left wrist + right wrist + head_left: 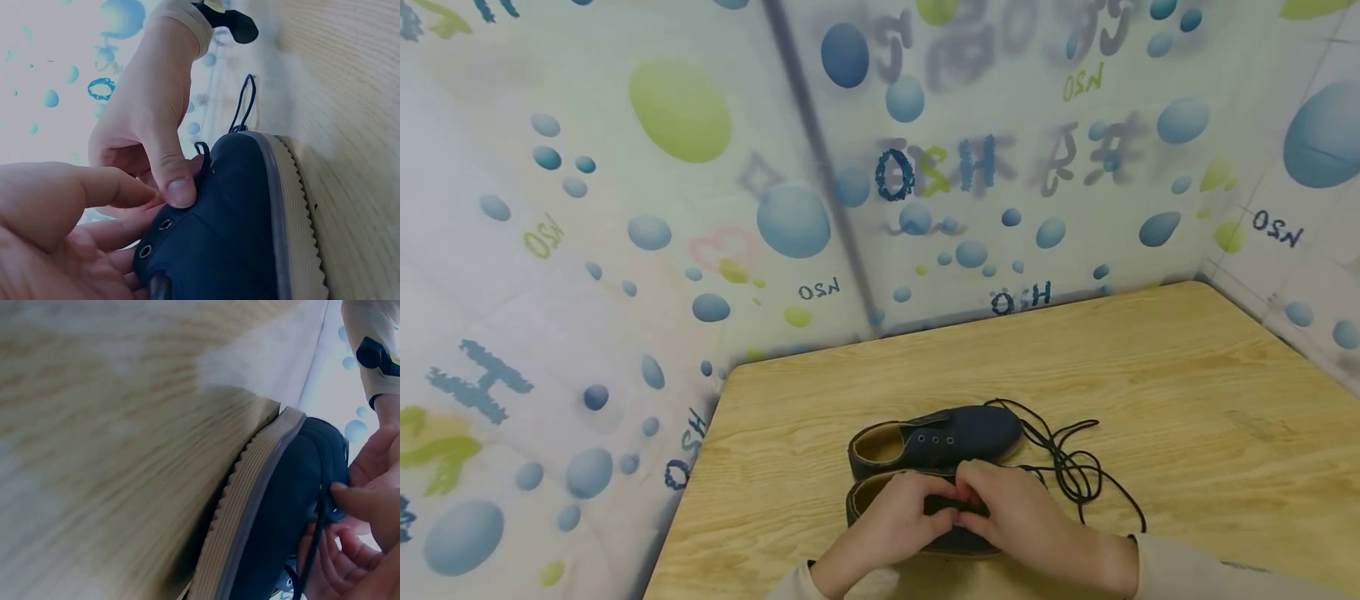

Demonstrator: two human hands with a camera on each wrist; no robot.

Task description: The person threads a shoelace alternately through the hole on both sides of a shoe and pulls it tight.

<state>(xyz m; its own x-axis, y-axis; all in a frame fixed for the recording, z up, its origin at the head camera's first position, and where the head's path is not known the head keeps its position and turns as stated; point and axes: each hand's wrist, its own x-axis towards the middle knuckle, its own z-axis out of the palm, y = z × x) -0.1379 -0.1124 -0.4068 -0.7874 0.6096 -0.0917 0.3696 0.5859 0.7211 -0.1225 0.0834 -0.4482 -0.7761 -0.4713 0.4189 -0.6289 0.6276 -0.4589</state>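
A dark blue shoe (958, 542) with a pale ridged sole lies at the table's front, toe to the right. My right hand (1026, 512) pinches its eyelet flap; in the left wrist view the thumb presses the flap and the fingers go behind it. My left hand (895, 517) meets it at the shoe's opening. Its thumb tip nears the right hand's fingers, other fingers reach behind the flap (181, 228), and any hold is hidden. In the right wrist view a black shoelace (319, 544) runs down from the flap. Two metal eyelets show in the left wrist view.
A matching shoe (981, 429), its eyelets showing no lace, lies just beyond, parallel. Loose black laces (1078, 475) tangle on the wooden table (1187, 400) right of the toes. A patterned curtain (790, 150) stands along the table's back and sides.
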